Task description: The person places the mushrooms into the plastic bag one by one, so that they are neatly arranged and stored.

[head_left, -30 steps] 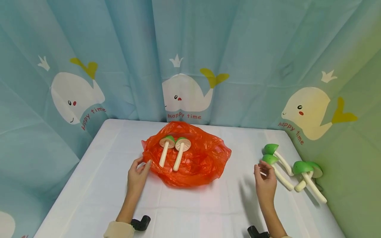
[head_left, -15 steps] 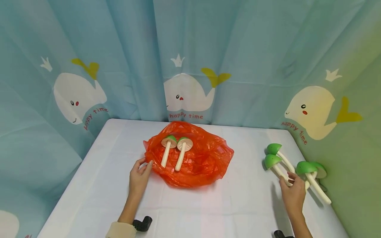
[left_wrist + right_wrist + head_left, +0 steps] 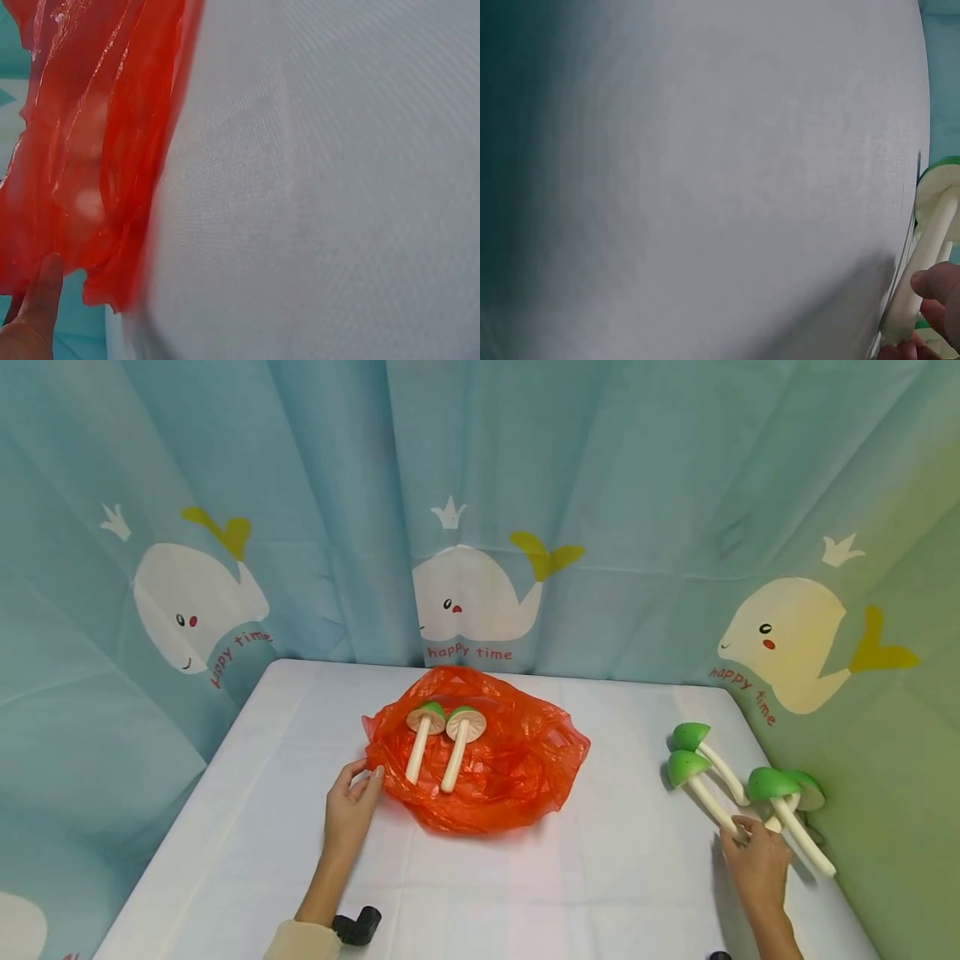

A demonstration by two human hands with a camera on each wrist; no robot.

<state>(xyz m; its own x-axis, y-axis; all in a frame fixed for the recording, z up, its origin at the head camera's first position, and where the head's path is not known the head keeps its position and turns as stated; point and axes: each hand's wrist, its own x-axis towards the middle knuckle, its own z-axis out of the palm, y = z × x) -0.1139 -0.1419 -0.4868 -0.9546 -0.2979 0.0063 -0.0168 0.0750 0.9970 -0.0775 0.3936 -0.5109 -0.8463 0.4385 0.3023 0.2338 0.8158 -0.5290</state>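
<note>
An orange-red plastic bag (image 3: 517,777) lies spread on the table with two toy mushrooms (image 3: 459,752) on it, their green caps away from me. My left hand (image 3: 348,814) pinches the bag's left edge; in the left wrist view the thumb (image 3: 45,289) presses on the film. On the right, my right hand (image 3: 759,864) grips the lower end of a toy mushroom's pale stem (image 3: 708,797), its green cap pointing back left. The right wrist view shows that stem (image 3: 922,270) between thumb and fingers at the frame's right edge.
Another toy mushroom (image 3: 722,768) lies just beyond the gripped one. More green-capped mushrooms (image 3: 802,835) lie crossed near the table's right edge, beside the hanging curtain (image 3: 900,777). Blue curtain (image 3: 637,527) with whale prints stands behind the white table (image 3: 600,877).
My right hand has moved right and toward me, from near the mushroom caps to a stem's lower end, where its fingers have closed. My left hand stays at the bag's edge.
</note>
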